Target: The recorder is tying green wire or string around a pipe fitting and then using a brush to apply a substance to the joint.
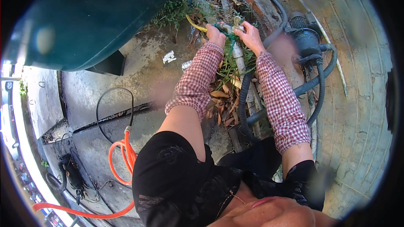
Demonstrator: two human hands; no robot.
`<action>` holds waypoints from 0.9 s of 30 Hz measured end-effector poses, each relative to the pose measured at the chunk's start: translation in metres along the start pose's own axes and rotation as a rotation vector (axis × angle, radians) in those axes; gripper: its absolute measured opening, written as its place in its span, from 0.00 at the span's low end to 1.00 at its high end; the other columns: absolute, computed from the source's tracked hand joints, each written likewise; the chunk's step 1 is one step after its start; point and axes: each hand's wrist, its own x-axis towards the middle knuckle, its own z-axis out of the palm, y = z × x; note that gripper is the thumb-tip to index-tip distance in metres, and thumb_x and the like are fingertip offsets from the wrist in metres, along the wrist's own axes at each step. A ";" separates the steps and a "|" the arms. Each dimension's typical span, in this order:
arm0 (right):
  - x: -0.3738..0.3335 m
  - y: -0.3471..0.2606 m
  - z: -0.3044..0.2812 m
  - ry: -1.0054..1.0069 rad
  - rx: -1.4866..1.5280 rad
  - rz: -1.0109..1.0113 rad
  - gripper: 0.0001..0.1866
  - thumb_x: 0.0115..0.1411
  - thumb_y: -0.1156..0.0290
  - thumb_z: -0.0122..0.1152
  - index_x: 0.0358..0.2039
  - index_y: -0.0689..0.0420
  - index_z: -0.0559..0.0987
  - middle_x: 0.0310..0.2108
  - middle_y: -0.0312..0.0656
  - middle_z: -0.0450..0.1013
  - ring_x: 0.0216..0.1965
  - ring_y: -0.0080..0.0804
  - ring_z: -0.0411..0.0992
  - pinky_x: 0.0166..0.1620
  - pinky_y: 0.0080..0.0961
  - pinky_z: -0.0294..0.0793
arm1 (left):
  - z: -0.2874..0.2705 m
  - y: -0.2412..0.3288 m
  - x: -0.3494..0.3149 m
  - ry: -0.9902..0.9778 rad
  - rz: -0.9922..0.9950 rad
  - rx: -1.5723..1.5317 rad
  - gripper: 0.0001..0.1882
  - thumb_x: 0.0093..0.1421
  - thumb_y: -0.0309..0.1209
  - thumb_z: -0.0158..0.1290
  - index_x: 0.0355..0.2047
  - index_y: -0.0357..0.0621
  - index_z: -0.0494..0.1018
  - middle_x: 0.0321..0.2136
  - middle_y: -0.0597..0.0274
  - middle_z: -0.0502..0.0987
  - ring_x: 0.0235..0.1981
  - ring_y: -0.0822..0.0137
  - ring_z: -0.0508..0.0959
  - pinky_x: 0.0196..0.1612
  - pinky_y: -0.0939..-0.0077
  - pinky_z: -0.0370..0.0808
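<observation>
A pale pipe [238, 56] rises among weeds to a pipe fitting [227, 28], with green cord [231, 36] wound about the joint. My left hand [216, 38] is closed at the fitting's left side, its fingertips at the green cord; what lies inside the fist is partly hidden. A yellow hose [196, 25] runs up to that hand's fingers. On the other side, my right hand [251, 38] pinches the fitting's right end between thumb and fingers. Just above it, a small tan loop [237, 20] sticks up.
A large dark green tank [84, 17] fills the upper left. To the right, a motor pump [306, 40] with thick grey hoses [313, 86] stands by a brick wall [353, 113]. Dry leaves [223, 101] lie below the pipe. An orange hose [120, 159] coils at lower left.
</observation>
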 end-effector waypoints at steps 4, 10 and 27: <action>0.002 0.000 0.003 0.019 0.025 0.059 0.19 0.45 0.59 0.61 0.27 0.64 0.73 0.25 0.51 0.72 0.28 0.43 0.71 0.33 0.34 0.66 | -0.002 0.002 0.000 0.014 0.015 0.038 0.17 0.60 0.40 0.34 0.28 0.37 0.60 0.24 0.56 0.68 0.22 0.61 0.72 0.28 0.65 0.72; 0.000 0.002 0.007 0.072 0.080 0.192 0.19 0.43 0.59 0.61 0.24 0.65 0.73 0.23 0.50 0.71 0.27 0.40 0.70 0.33 0.32 0.65 | -0.006 -0.002 0.006 -0.005 -0.008 0.036 0.16 0.60 0.39 0.34 0.27 0.38 0.61 0.23 0.57 0.68 0.23 0.61 0.73 0.29 0.65 0.72; -0.005 0.006 0.011 0.146 0.086 0.189 0.19 0.47 0.57 0.62 0.23 0.63 0.72 0.18 0.38 0.68 0.19 0.23 0.64 0.24 0.23 0.62 | -0.002 0.003 -0.008 -0.042 -0.127 0.023 0.14 0.59 0.38 0.32 0.31 0.39 0.59 0.25 0.56 0.69 0.24 0.60 0.72 0.30 0.65 0.72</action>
